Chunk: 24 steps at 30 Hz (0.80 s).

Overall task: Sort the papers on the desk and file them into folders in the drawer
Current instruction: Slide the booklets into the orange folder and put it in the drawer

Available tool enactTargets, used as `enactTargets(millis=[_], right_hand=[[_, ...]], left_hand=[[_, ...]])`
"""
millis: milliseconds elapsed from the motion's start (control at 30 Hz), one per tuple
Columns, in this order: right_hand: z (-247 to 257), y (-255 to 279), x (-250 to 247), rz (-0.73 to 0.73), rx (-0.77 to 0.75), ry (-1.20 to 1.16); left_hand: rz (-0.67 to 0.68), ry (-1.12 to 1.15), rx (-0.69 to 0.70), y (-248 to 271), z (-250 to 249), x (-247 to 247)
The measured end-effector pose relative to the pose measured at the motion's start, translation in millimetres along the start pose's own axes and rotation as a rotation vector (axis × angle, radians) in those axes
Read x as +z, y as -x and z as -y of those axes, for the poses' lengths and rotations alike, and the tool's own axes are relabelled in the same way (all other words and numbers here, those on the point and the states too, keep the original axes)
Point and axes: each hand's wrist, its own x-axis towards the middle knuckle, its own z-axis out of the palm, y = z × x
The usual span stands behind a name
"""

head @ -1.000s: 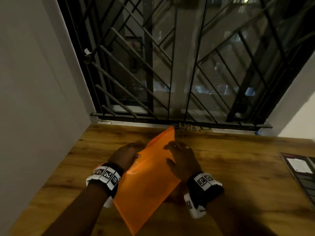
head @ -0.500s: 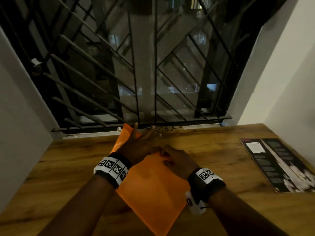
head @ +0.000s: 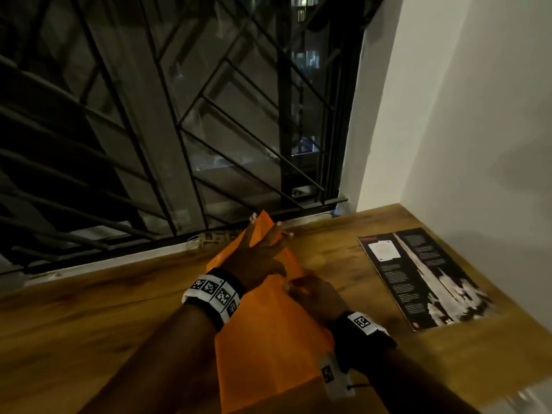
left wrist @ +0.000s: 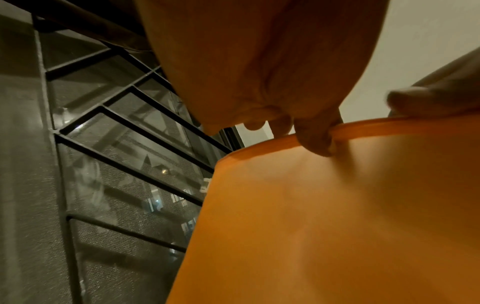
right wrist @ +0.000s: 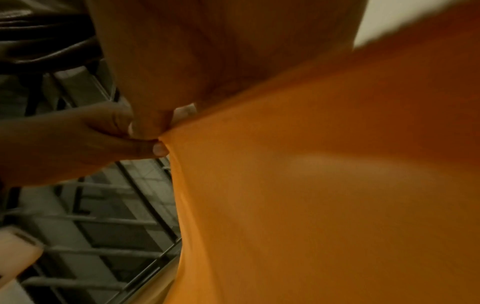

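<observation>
An orange folder (head: 268, 339) lies lengthwise on the wooden desk (head: 89, 324), its far end toward the window. My left hand (head: 263, 252) lies on its far half, fingers straight and spread. In the left wrist view its thumb (left wrist: 317, 139) hooks into the folder's open rim (left wrist: 363, 131). My right hand (head: 313, 294) grips the folder's right edge at mid-length, just under the left thumb. In the right wrist view its fingertips (right wrist: 185, 109) pinch the orange edge (right wrist: 311, 205). What the folder holds is hidden.
A dark printed brochure (head: 418, 276) lies flat on the desk to the right, near the white wall (head: 463, 115). A black barred window (head: 179, 130) runs along the desk's far edge. Bare wood stretches to the left of the folder.
The head view has swung right. My left hand moved from the folder's left edge onto its top and spread its fingers. My right hand slid off the top to the right edge.
</observation>
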Motion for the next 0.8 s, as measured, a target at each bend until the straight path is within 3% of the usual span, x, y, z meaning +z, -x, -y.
enactTargets(millis=[100,267,367,433,467,533,600,667,733,800], right_hand=[[-25.5,-13.9,-14.2,-0.070,0.119,-0.147],[-68.3,-26.4,-34.7,0.044,0.251,0.109],[-68.9,-27.5,-50.1,-0.087,0.120,0.226],[-60.7,-26.9,-59.3,-0.181,-0.030,0.092],[-58.5,-28.6,-60.0,-0.137,-0.040,-0.071],[-51.2,-28.0,-62.1,0.101,0.017,-0.443],[-60.4,-33.4,-56.8,0.250,0.071,-0.563],[-73.7,-41.2,-50.9,0.274,0.089,-0.537],[-83.0,-45.6,-48.0,0.291,0.211,-0.654],[-92.3,-49.9,-45.5,0.307,0.313,-0.901]], left_hand=[[0.033,0.055,0.003,-21.6,-5.0,-3.4],[0.125,0.079,0.002,-45.9,-15.8,-9.4],[0.103,0.133,-0.019,-57.2,-25.6,-8.7],[0.077,0.154,-0.032,-64.5,-31.2,-3.3],[0.079,0.173,-0.041,-69.0,-33.5,-0.8],[0.073,0.245,-0.078,-80.1,-38.2,4.8],[0.009,0.324,-0.165,-86.1,-41.7,13.3],[0.026,0.494,-0.390,-79.5,-43.5,25.0],[0.233,0.626,-0.641,-61.5,-47.9,39.9],[0.486,0.701,-0.762,-39.3,-54.5,58.7]])
